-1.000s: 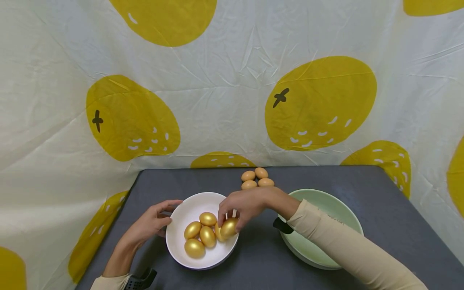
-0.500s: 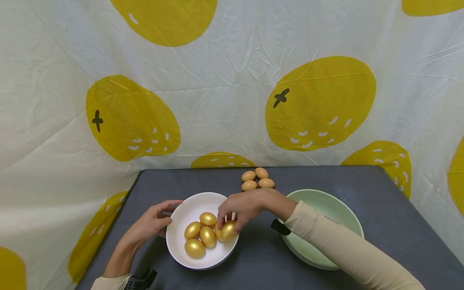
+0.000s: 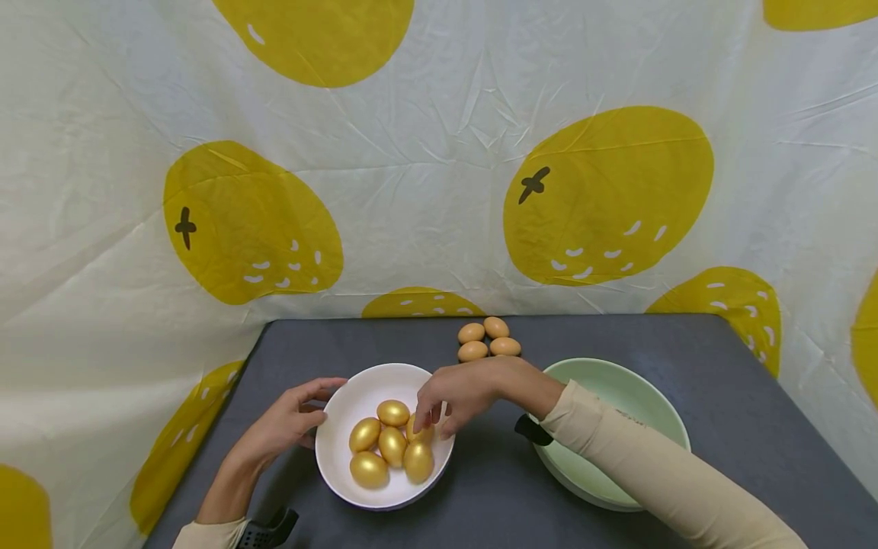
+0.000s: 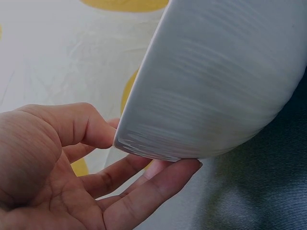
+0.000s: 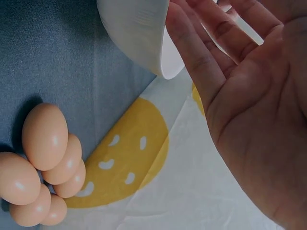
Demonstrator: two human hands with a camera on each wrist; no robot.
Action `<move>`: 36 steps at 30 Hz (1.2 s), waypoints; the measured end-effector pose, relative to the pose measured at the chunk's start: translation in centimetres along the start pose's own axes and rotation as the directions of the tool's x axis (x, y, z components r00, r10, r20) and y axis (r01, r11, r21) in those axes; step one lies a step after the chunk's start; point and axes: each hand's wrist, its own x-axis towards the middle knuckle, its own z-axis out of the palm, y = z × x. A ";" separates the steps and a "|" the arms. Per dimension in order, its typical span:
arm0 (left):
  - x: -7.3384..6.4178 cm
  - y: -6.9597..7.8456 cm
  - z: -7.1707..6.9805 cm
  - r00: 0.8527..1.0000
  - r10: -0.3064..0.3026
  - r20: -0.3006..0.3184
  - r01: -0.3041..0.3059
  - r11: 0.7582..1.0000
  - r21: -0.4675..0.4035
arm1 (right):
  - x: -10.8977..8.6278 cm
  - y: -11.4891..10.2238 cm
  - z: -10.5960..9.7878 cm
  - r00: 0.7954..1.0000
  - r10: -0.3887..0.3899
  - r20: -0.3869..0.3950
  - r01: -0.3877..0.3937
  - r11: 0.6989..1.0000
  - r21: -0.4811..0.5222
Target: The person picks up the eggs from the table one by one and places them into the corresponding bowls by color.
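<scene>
Several gold eggs (image 3: 393, 447) lie in the white bowl (image 3: 360, 492) in the head view. My left hand (image 3: 284, 419) holds the bowl at its left side; in the left wrist view the thumb is at the rim (image 4: 144, 72) and fingers touch the outer wall. Over the bowl's right rim, my right hand (image 3: 466, 390) reaches in with its fingers loosely bent and nothing held. One gold egg (image 3: 418, 462) rests just below those fingertips, and another gold egg (image 3: 420, 431) is partly hidden behind them.
Several brown eggs (image 3: 472, 351) sit grouped at the table's back edge, and also show in the right wrist view. A green bowl (image 3: 593, 374) stands at the right, partly covered by my right forearm. Behind the dark table (image 3: 329, 339) hangs a fruit-print cloth (image 3: 425, 221).
My right hand has let go of the gold egg it held, which now lies lower in the white bowl. The left hand and the bowl have stayed in place.
</scene>
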 end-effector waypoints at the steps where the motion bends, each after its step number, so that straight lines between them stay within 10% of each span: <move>1: 0.0 0.0 0.0 1.000 0.002 0.000 -0.002 1.000 0.000 | -0.2 0.0 0.0 1.000 -0.004 -0.011 0.004 1.000 0.012; 24: 1.5 1.3 -0.1 1.000 0.012 -0.023 -0.009 0.990 0.142 | -7.3 1.2 -0.3 0.973 0.044 -0.227 -0.019 0.994 0.110; 36: 3.6 3.9 -0.1 0.999 0.014 -0.034 -0.003 0.954 0.299 | -12.1 2.5 1.3 0.916 0.075 -0.395 -0.054 0.996 0.064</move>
